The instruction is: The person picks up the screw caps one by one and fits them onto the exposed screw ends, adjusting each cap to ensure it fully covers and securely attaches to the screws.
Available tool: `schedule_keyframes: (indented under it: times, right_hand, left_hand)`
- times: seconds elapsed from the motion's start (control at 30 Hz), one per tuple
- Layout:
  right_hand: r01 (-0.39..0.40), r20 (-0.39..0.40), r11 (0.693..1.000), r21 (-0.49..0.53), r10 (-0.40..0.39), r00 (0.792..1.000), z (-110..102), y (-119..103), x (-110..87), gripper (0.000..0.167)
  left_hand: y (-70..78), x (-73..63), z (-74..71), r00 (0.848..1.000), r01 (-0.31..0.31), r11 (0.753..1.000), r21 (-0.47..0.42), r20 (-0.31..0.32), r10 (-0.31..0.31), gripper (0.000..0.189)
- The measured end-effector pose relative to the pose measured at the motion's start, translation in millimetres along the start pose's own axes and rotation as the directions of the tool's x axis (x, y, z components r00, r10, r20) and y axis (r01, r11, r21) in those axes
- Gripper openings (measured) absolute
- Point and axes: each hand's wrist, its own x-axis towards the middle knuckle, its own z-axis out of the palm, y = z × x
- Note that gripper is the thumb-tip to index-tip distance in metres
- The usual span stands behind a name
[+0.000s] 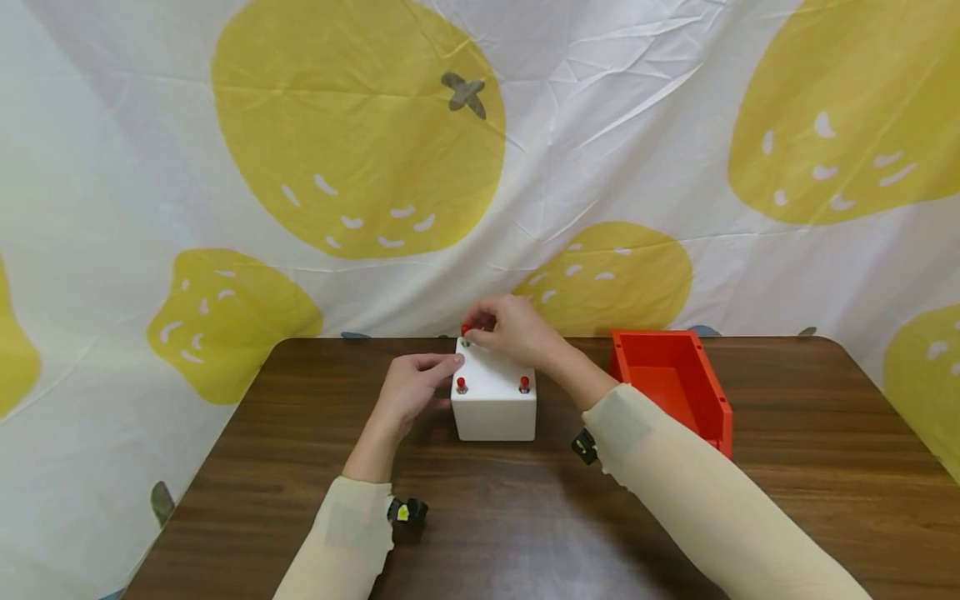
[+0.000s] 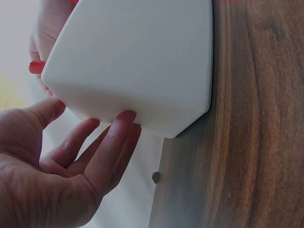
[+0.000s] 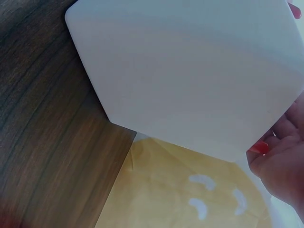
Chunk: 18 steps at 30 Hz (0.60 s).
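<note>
A white box (image 1: pixel 495 417) sits on the table, with red-tipped toggle switches at its top corners. Two of these show at the near side, a left switch (image 1: pixel 461 385) and a right switch (image 1: pixel 524 384). My right hand (image 1: pixel 517 329) reaches over the top and pinches the far-left switch (image 1: pixel 466 331) between thumb and fingers; its red tip (image 3: pixel 259 147) shows beside the hand in the right wrist view. My left hand (image 1: pixel 411 385) rests against the box's left side, its fingertips (image 2: pixel 124 116) on the wall and its thumb at the top edge.
An open red bin (image 1: pixel 667 375) stands on the brown wooden table (image 1: pixel 480 517), right of the box and beyond my right forearm. Behind the table's far edge hangs a white cloth (image 1: pixel 555 167) printed with yellow fruit.
</note>
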Motion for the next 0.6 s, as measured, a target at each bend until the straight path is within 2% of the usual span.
schedule_keyframes:
  times: [0.6]
  right_hand:
    - [-0.016, 0.012, 0.999, -0.04, 0.016, 1.0, 4.1, -0.5, -1.9, 0.007]
  left_hand:
    - [-0.5, 0.7, 0.1, 1.0, -0.001, 1.0, -0.006, 0.001, 0.001, 0.04]
